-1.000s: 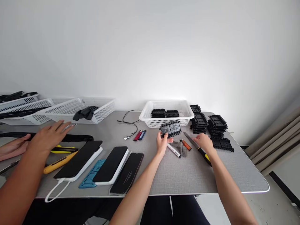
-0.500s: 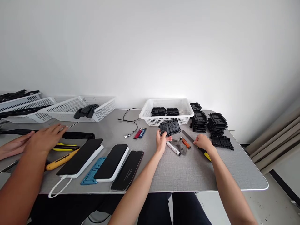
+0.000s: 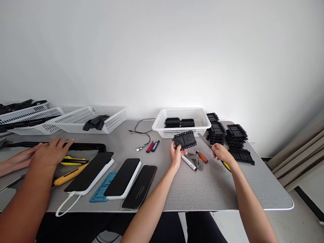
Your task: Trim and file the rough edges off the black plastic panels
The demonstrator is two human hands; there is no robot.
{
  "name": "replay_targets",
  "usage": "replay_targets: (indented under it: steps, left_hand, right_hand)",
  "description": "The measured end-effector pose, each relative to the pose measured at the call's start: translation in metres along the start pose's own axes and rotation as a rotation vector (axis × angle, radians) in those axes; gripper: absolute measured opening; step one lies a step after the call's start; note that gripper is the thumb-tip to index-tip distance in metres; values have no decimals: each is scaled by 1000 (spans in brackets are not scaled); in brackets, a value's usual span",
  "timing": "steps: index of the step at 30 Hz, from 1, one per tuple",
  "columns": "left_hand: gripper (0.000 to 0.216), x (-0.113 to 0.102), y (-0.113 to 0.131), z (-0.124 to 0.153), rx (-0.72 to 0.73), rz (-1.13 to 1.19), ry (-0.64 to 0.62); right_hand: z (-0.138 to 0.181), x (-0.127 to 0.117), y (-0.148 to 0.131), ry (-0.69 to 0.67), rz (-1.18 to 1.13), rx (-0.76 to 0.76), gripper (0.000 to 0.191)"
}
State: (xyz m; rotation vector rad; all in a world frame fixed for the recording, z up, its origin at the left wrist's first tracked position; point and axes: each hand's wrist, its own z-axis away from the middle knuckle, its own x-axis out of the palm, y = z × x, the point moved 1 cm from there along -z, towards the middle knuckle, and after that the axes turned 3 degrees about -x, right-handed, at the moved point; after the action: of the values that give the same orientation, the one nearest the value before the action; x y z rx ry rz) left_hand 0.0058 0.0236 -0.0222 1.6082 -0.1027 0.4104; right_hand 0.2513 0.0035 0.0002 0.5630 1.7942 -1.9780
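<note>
My left hand is closed on the edge of a black plastic panel with toothed sides, holding it tilted above the table in front of the white basket. In my right hand is a flat metal file with a black and yellow handle. Its blade points up and left, the tip close to the panel's right edge; whether they touch I cannot tell. Below the panel lie a white marker, a grey cloth and an orange lighter.
A white basket with similar panels stands behind. Panel stacks rise at right. Red and blue lighters, a black cable and phones lie left. Another person's hands work over a black part at far left.
The file's blade has tilted upward, its tip now nearer the height of the panel's top. My left hand holds the panel much as before. The whole view has shifted slightly.
</note>
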Motion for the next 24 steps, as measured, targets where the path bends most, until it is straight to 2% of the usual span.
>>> replay_targets:
  steps: [4,12,24]
  left_hand:
    - [32,1,3,0,4,23,-1]
    - [34,3,4,4,-19,25,-4]
    - [32,1,-1,4,16,23,-18]
  right_hand:
    - [1,4,-8,45,-56,-90,9]
    - [12,20,-27,154,-80,-308,21]
    - [26,37,-37,335,-100,-408,27]
